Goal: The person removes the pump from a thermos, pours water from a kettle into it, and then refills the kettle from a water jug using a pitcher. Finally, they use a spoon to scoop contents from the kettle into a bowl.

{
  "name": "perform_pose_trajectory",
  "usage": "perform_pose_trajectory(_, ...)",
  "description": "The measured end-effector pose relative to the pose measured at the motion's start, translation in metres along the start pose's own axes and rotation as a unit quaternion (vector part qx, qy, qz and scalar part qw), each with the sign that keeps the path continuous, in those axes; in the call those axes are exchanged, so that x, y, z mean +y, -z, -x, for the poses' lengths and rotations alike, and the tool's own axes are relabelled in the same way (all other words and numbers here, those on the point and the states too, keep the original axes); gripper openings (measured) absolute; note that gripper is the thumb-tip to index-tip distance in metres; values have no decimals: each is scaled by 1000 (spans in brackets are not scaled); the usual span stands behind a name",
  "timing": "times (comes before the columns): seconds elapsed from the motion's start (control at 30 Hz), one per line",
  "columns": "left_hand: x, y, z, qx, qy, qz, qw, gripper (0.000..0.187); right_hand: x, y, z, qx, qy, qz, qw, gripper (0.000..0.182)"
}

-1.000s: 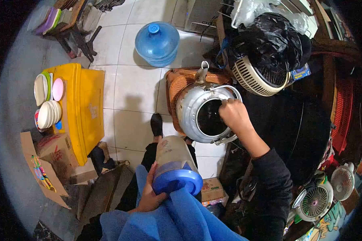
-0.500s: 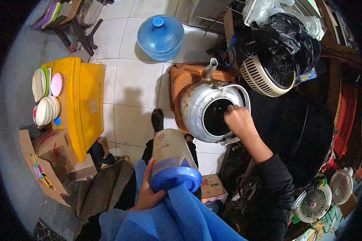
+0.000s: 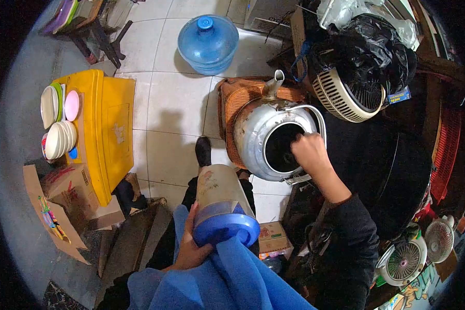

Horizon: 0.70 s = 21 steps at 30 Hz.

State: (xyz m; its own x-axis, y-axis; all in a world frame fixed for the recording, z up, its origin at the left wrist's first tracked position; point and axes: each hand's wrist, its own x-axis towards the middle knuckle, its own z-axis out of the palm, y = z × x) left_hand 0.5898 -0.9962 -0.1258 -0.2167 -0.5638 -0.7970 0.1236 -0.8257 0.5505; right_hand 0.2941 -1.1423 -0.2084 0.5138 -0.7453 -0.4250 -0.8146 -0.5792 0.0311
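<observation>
A cloudy plastic jar with a blue lid point(image 3: 217, 187) is tilted in front of my body, its lid end towards me. My left hand point(image 3: 191, 249) is wrapped round its side by the lid. Ahead and to the right, a big dented metal kettle point(image 3: 249, 142) rests on a woven orange-brown seat point(image 3: 231, 103), its spout pointing away from me. My right hand point(image 3: 311, 155) is closed at the right side of the kettle's round open mouth, fingertips over the dark inside. What those fingers hold, if anything, is hidden.
A blue water gallon point(image 3: 207, 49) stands on the tiled floor ahead. To the left are a yellow box point(image 3: 116, 134) with bowls on top and an opened carton point(image 3: 67, 194). At right, a fan cage point(image 3: 341, 98) lies beneath a black bag point(image 3: 372, 46); more fans point(image 3: 403, 262) are at lower right.
The view has shifted slightly. My right hand stays closed at the kettle's mouth, turned a little. My left hand keeps its hold on the jar.
</observation>
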Motion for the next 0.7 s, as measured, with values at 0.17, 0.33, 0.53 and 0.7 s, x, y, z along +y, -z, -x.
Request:
perform_pose_trajectory(0.17, -12, 10, 2, -6, -16, -20, 1000, 93, 1, -2, 4, 2, -26, -25, 999, 11)
perform_pose_trajectory(0.33, -4, 6, -1, -7, -30, -10, 999, 93, 5, -5, 10, 19, -37, -105, 994, 10)
perform_pose_trajectory(0.53, 0, 3, -2, -3, -36, 26, 999, 94, 4, 3, 17, 3, -64, -185, 981, 9)
perform_pose_trajectory(0.7, 10, -2, -4, -9, -45, 53, 998, 96, 5, 8, 27, 16, -157, -338, 928, 5)
